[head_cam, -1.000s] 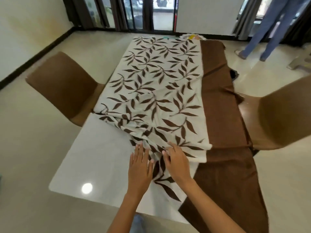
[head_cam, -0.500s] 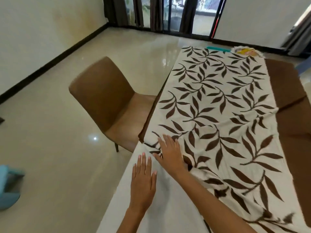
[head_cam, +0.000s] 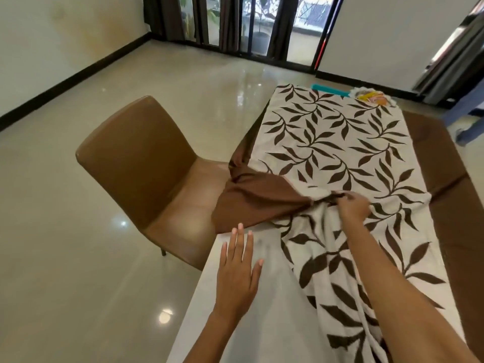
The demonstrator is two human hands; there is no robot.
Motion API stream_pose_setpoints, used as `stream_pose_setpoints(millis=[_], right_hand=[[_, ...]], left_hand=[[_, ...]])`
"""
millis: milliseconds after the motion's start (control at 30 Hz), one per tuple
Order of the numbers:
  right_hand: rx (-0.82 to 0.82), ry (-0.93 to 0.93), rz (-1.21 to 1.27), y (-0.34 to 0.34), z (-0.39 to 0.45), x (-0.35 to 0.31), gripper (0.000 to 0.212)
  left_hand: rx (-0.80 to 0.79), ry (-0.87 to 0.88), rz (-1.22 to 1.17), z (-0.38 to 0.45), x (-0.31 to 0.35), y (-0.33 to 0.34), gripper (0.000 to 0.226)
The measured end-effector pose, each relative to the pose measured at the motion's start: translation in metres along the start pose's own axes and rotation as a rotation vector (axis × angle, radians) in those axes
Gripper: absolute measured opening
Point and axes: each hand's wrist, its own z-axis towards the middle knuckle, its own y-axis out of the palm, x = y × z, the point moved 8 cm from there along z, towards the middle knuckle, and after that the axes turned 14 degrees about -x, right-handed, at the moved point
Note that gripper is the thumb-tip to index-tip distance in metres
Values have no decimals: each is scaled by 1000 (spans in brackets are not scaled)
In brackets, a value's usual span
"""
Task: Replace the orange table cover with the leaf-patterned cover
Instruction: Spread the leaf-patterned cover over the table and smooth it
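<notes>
Your right hand (head_cam: 353,206) is reaching across the desk (head_cam: 264,323) with its fingers (head_cam: 349,197) curled and pinching a bunched fold of the leaf-patterned cover (head_cam: 340,148), near the middle of the desk's width. Your left hand (head_cam: 237,276) is lying flat on the bare white desk surface, fingers straight and slightly spread, holding nothing, with its fingertips close to the brown cloth edge. The leaf-patterned cover is lying along the length of the desk, flat at the far end and gathered into wrinkles under your right hand and forearm. The brown table cover (head_cam: 251,203) is lying beneath it: one flap is showing on the left, draping off the desk edge toward the brown chair (head_cam: 141,169), and a strip is showing along the right side. A teal object (head_cam: 328,89) and a small orange and yellow item (head_cam: 373,98) are sitting at the far end of the desk.
</notes>
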Motion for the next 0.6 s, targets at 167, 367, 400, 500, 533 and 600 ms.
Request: stream_pose_setpoints(millis=[167, 367, 400, 500, 533, 600], right_hand=[[149, -174, -303, -10, -22, 2, 36], [-157, -689, -805, 88, -105, 21, 32], [-165, -700, -855, 94, -106, 24, 30], [-87, -648, -830, 88, -102, 21, 15], [-63, -615, -795, 83, -99, 20, 14], [-58, -573, -774, 78, -96, 19, 14]], left_hand=[[-60, 12, 4, 27, 15, 18, 58], [-107, 5, -19, 27, 14, 40, 60], [-106, 3, -18, 26, 13, 41, 60], [-101, -11, -25, 20, 7, 41, 61], [-96, -18, -31, 18, 5, 40, 61], [-85, -29, -36, 17, 1, 38, 61]])
